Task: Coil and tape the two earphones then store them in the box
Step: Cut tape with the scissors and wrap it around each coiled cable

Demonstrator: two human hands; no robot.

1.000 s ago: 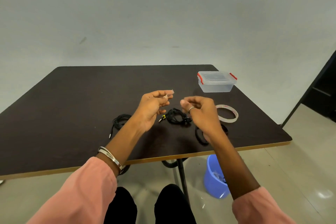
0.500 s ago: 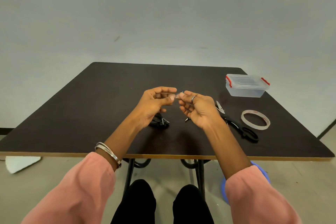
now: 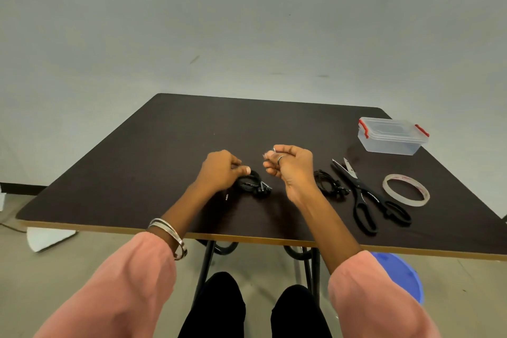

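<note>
My left hand (image 3: 219, 171) is down at the table (image 3: 137, 167), fingers curled onto the near coil of earphone (image 3: 253, 186), which lies just under and to the right of my fingertips, its buds bunched at the right end and a plug tip just nearer me than my wrist. My right hand (image 3: 290, 167) is raised above the table, thumb and forefinger pinched together on something small and pale; I take it for a strip of tape, though it is too small to be sure. The coil lies below and to the left of that pinch, between my two hands, so the left hand is the nearer one and the right would have to come down and leftward to wrap it. The second coiled earphone (image 3: 329, 185) lies just right of my right wrist, then the scissors (image 3: 365, 195), blades pointing away from me, then the tape roll (image 3: 406, 193). Farthest right, the clear box (image 3: 392, 137) sits with its lid on and its red clips.
</note>
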